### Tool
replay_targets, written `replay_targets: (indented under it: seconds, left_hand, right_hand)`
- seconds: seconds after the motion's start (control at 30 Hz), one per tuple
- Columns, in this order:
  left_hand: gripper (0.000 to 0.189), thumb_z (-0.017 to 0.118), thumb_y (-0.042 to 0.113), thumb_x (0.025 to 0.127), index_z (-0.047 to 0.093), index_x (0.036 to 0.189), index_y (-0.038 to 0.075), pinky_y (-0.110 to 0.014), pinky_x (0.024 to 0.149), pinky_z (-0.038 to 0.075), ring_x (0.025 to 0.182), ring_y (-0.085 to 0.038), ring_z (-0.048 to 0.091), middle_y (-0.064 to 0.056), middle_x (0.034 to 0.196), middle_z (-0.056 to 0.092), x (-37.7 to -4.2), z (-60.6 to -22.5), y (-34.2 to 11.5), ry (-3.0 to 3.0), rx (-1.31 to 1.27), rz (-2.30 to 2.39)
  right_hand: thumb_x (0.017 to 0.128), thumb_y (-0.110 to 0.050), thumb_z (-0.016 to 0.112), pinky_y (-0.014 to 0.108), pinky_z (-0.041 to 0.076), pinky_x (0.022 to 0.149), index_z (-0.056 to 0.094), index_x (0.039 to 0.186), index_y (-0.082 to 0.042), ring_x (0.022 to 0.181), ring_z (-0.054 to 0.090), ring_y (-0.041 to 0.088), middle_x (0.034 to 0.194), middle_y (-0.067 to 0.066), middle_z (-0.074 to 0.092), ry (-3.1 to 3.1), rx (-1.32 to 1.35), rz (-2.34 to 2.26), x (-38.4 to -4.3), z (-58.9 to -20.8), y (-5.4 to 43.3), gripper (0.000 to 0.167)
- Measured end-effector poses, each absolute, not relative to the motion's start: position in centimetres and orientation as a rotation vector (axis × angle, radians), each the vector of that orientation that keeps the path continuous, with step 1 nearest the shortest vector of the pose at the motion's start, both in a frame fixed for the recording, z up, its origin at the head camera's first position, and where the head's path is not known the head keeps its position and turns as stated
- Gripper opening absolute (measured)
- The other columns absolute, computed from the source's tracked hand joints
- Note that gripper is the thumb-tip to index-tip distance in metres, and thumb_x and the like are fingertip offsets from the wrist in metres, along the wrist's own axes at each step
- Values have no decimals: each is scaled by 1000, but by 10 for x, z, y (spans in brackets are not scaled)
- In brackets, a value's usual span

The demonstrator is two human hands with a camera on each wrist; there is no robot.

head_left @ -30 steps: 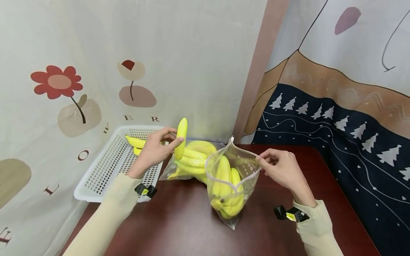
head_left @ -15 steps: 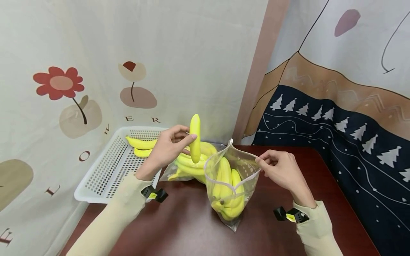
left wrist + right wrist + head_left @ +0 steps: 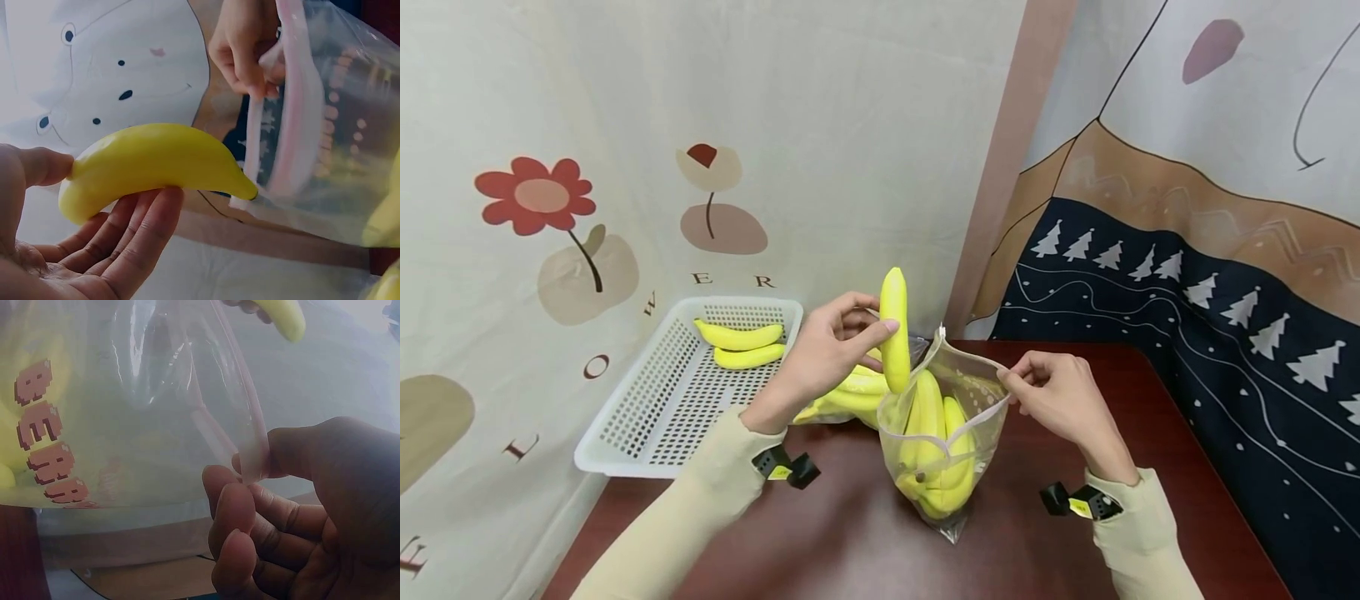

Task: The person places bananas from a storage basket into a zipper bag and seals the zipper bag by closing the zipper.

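Between thumb and fingers my left hand [image 3: 831,350] pinches a yellow banana [image 3: 894,329], held upright with its lower end at the left rim of a clear zip bag [image 3: 985,392]. In the left wrist view the banana [image 3: 153,159] points its dark tip toward the bag's mouth. My right hand [image 3: 1060,392] pinches the right edge of that mouth, which stands wide apart. Several bananas [image 3: 936,450] lie inside the bag. The right wrist view shows thumb and finger on the bag's rim [image 3: 253,456], with reddish lettering [image 3: 47,431] printed on its side.
A white perforated basket [image 3: 617,392] at the left holds two bananas [image 3: 741,337]. Behind the open bag lies another clear bag with bananas [image 3: 842,398], partly hidden by my left hand. All stand on a dark red table [image 3: 850,533], with printed curtains [image 3: 850,150] behind.
My left hand has carried the banana rightward from near the basket to the bag's mouth. The two bananas in the basket have come into fuller view. My right hand stays at the bag's edge.
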State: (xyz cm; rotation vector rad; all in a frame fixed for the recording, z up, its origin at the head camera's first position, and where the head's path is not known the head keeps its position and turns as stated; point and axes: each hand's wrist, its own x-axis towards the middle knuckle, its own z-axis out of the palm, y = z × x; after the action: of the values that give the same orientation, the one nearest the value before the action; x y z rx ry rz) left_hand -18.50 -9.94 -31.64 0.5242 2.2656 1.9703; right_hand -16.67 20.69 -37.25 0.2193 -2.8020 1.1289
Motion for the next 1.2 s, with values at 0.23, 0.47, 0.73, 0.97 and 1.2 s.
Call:
replay_targets:
  seconds: [0.23,0.47,0.73,0.97,1.2]
  left_hand:
    - [32,68,18,99,58,124,2,-46,76,65,90,-22,73,-20,112,71,-181,-318,-87,2209,516,1898]
    - [37,72,22,96,60,126,4,-40,73,65,81,-21,75,-16,105,73,-183,-334,-74,2196,422,1746]
    - [39,72,23,96,62,127,1,-36,69,65,72,-23,77,-14,100,76,-181,-342,-64,2212,397,1560]
    - [45,72,27,97,64,129,-3,-32,66,64,69,-19,76,-8,87,78,-180,-349,-57,2291,425,1308]
    - [43,68,31,99,68,125,-3,-34,70,64,68,-21,77,-8,81,78,-186,-351,-52,2354,403,1252]
  right_hand:
    - [98,-28,70,29,49,49,74,83,-13,57,63,16,67,0,71,-2806,207,1132,-168,-373,205,22]
    - [98,-29,70,29,50,50,73,83,-13,57,63,16,73,10,74,-2802,211,1147,-168,-373,204,22]
    - [98,-28,70,29,50,49,73,83,-13,58,64,18,70,5,73,-2795,210,1144,-168,-372,206,22]
    - [98,-28,69,29,48,48,73,82,-14,57,63,16,69,4,72,-2788,236,1150,-168,-372,203,21]
    - [98,-29,69,29,46,46,73,82,-14,57,63,17,69,3,72,-2781,231,1148,-168,-372,202,22]
